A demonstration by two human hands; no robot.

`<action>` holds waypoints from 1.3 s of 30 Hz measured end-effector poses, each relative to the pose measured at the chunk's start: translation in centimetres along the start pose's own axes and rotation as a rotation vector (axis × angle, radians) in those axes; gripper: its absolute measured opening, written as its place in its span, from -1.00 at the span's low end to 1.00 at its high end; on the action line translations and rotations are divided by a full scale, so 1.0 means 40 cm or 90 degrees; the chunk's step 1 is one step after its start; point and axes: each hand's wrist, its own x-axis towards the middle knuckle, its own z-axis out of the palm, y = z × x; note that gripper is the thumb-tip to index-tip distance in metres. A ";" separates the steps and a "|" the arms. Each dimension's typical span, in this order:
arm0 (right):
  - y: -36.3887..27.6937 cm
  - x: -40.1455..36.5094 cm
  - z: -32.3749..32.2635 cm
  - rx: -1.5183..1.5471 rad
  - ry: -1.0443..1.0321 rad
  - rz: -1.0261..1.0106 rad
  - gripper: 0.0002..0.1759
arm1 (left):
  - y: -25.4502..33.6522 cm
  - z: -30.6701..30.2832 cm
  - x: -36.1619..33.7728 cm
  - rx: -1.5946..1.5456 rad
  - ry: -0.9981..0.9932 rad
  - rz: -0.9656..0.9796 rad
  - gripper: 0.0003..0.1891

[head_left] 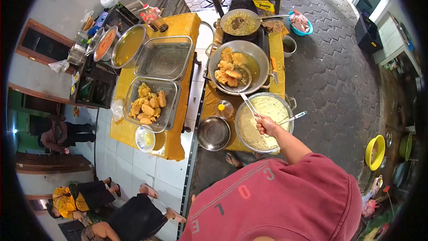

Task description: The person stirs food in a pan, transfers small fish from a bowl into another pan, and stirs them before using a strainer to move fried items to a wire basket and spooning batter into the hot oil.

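My right hand (266, 126) is closed around the long handle of a skimmer (248, 101). Its round head rests in a wok (214, 58) of oil, with several golden fried pieces (227, 69) in and around it. Below my right hand is a large pot of pale yellow batter (254, 136), with a ladle (294, 118) leaning out over its right rim. My left hand does not show; my torso in a red shirt fills the lower part of the view.
On the yellow-covered table at left, a wire basket (168, 122) holds fried pieces, beside another basket (189, 53). An orange-handled knife (274, 70) lies right of the wok. Behind it stands a pan (240, 22). A metal bowl (214, 134) sits near me. Other people are at lower left.
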 end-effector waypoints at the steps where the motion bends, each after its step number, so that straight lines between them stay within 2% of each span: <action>1: 0.002 -0.012 -0.007 -0.043 0.024 -0.017 -0.62 | 0.009 0.002 -0.002 -0.008 -0.007 -0.003 -0.31; 7: -0.027 -0.065 -0.047 -0.100 0.026 -0.026 -0.54 | 0.088 0.027 -0.035 -0.073 -0.034 -0.026 -0.31; 11: 0.029 -0.142 -0.103 -0.137 0.004 -0.083 -0.50 | 0.136 0.030 -0.025 -0.127 -0.035 -0.034 -0.31; 12: 0.024 -0.159 -0.086 -0.099 0.030 -0.060 -0.49 | 0.157 0.036 -0.025 -0.140 -0.037 -0.036 -0.31; 16: -0.014 -0.084 -0.076 -0.150 0.025 -0.141 -0.49 | 0.133 0.087 -0.036 -0.194 -0.061 -0.063 -0.30; 19: -0.049 -0.106 -0.073 -0.155 0.031 -0.134 -0.49 | 0.152 0.074 -0.040 -0.242 -0.052 -0.070 -0.30; 20: -0.044 -0.136 -0.072 -0.226 0.018 -0.165 -0.48 | 0.151 0.069 -0.050 -0.268 -0.040 -0.075 -0.30; 22: 0.010 -0.164 -0.080 -0.191 0.051 -0.154 -0.49 | 0.135 0.068 -0.058 -0.332 -0.007 -0.082 -0.30; 23: 0.025 -0.166 -0.078 -0.197 0.079 -0.150 -0.50 | 0.049 0.080 -0.012 -0.364 0.007 -0.086 -0.30; 25: 0.008 -0.140 -0.053 -0.179 0.061 -0.136 -0.50 | 0.226 0.088 -0.146 -0.149 0.033 -0.036 -0.32; 27: -0.033 -0.121 -0.024 -0.125 0.052 -0.121 -0.51 | 0.224 0.108 -0.164 -0.102 0.065 -0.076 -0.33; 29: -0.061 -0.107 -0.020 -0.139 0.033 -0.121 -0.54 | 0.217 0.100 -0.146 0.085 0.003 -0.068 -0.34; 30: -0.076 -0.113 -0.010 -0.142 0.032 -0.125 -0.54 | 0.245 0.098 -0.157 0.082 0.004 -0.064 -0.34; 32: -0.107 -0.160 0.007 -0.159 0.038 -0.130 -0.54 | 0.329 0.098 -0.217 -0.092 0.057 -0.079 -0.36; 35: -0.140 -0.229 0.038 -0.205 0.060 -0.168 -0.49 | 0.213 0.104 -0.169 -0.161 0.054 -0.109 -0.38; 36: -0.131 -0.224 0.028 -0.207 0.060 -0.167 -0.49 | 0.219 0.098 -0.177 -0.163 0.053 -0.110 -0.38; 38: -0.105 -0.198 -0.007 -0.245 0.071 -0.188 -0.49 | 0.238 0.088 -0.193 0.009 0.047 -0.124 -0.39; 39: -0.100 -0.182 -0.009 -0.250 0.072 -0.190 -0.49 | 0.229 0.095 -0.188 0.005 0.045 -0.122 -0.39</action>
